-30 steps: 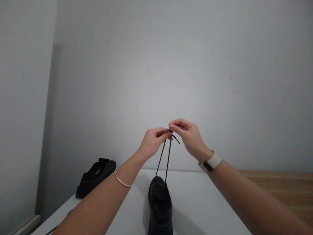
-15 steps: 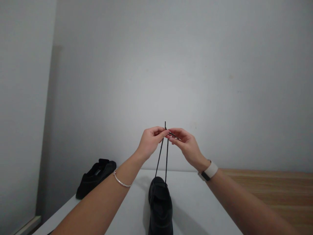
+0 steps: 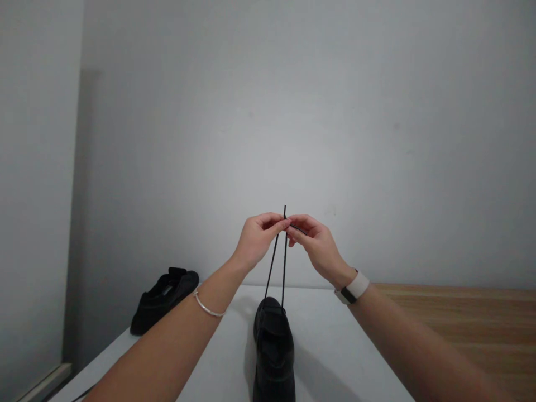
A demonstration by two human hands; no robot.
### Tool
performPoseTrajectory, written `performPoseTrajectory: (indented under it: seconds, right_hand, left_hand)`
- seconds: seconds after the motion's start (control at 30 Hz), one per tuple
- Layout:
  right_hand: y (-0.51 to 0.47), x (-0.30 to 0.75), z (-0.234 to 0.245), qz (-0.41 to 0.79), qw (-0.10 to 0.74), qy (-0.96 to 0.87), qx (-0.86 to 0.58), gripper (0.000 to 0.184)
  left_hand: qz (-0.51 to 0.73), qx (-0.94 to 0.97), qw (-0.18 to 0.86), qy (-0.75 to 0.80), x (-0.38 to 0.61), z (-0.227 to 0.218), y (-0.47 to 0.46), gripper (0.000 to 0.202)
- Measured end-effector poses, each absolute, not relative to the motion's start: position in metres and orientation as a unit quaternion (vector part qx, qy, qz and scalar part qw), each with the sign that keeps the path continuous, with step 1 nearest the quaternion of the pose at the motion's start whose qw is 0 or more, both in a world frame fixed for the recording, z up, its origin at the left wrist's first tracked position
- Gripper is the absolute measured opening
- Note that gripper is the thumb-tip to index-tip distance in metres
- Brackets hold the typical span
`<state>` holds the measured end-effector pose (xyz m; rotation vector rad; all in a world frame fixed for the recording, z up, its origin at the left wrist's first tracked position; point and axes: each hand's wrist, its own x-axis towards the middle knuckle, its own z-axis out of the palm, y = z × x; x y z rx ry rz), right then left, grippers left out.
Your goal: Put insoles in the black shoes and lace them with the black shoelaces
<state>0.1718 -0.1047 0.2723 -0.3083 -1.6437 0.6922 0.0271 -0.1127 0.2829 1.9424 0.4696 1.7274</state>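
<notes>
A black shoe stands on the white table with its toe pointing away from me. From its front, two strands of black shoelace run taut up to my hands. My left hand is closed, pinching the lace between thumb and fingers. Beside it, fingertips touching or nearly so, my right hand pinches a lace end that slants down to the right. A short lace tip sticks straight up above the fingers. Just where the strands cross is hidden by the fingertips.
Another black shoe sits at the table's left, partly behind my left forearm. The white table meets a pale wall at its back. To the right lies a wood-grained surface.
My right hand has shifted slightly left, closer to the left fingertips. Both hands still pinch the lace, and the shoes stay in place while the view tilts a little.
</notes>
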Motion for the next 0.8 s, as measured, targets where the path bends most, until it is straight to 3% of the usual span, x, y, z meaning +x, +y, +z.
performPoseTrajectory:
  seconds: [0.33,0.43,0.6,0.8]
  right_hand:
    - [-0.102,0.165,0.268,0.256,0.695,-0.657,-0.138,0.017]
    - [-0.098,0.171,0.267,0.323,0.732,-0.589,-0.114,0.017]
    - [-0.082,0.218,0.248,0.467,0.735,-0.481,-0.1,0.019]
    - [-0.045,0.303,0.173,0.411,0.767,-0.437,-0.227,0.026]
  left_hand:
    - [0.627,0.72,0.233,0.187,0.029,0.284,-0.116,0.019]
    - [0.66,0.683,0.245,0.193,0.022,0.28,-0.107,0.019]
    - [0.73,0.533,0.392,0.169,-0.02,0.256,-0.079,0.025]
    - [0.767,0.489,0.252,0.33,-0.094,0.185,-0.05,0.035]
